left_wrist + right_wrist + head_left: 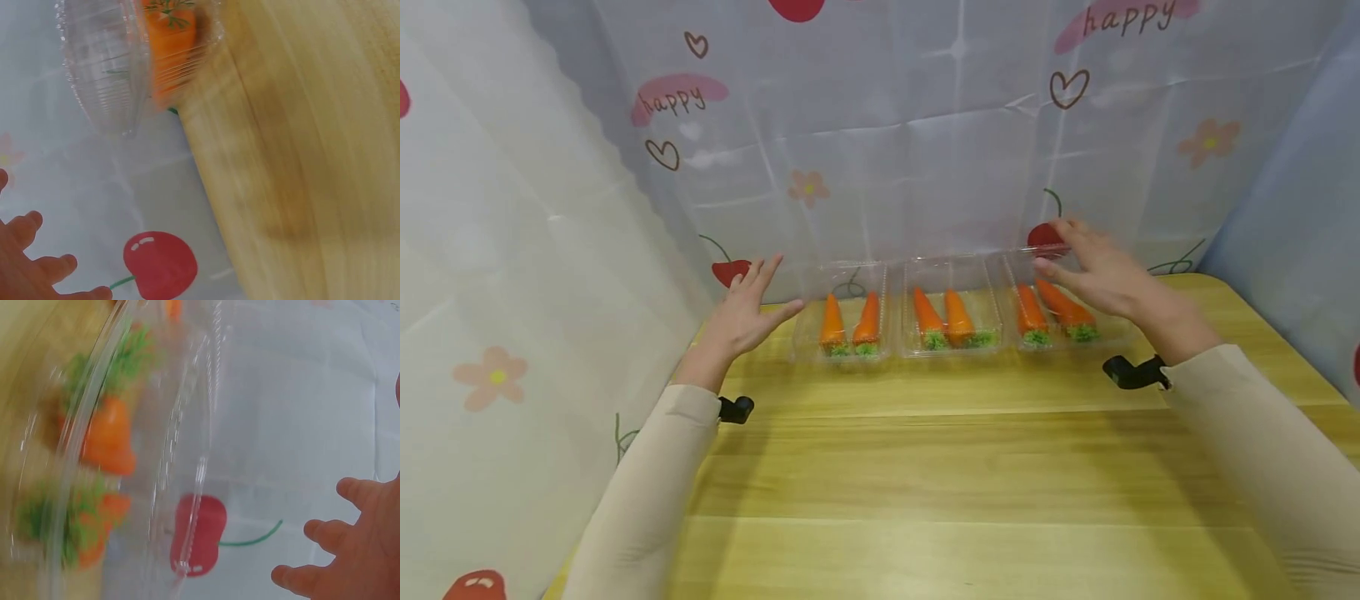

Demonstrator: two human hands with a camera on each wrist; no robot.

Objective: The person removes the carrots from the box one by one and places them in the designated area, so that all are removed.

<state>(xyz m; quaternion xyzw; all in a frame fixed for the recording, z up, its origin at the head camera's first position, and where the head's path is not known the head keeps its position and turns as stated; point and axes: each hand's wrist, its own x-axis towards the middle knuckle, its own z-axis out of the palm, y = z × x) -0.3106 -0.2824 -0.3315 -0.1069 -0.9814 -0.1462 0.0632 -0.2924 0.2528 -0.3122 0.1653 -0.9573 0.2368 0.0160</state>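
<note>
Two bare hands reach over three clear plastic boxes with hinged lids at the far edge of a yellow wood-grain table [947, 467]. In the left half of the frame, the left hand [745, 312] is raised with fingers straight and thumb well apart, holding nothing, near the leftmost box [868, 275]. Right of centre, the right hand [1097, 271] hovers with fingers extended and thumb spread, gripping nothing, beside the raised lid of the rightmost box [1017, 271]; whether the thumb touches that lid, one cannot tell. Between them, mid-frame, sits the middle box [951, 271], its lid also up. Each box holds two orange carrots with green tops: a left pair [867, 321], a middle pair [929, 317] and a right pair [1065, 307] (all with their leafy ends toward the bottom of the frame). Beige sleeves [643, 492] enter from the lower corners, and a pale sheet [910, 183] printed with cherries, hearts and the word "happy" fills the top.
</note>
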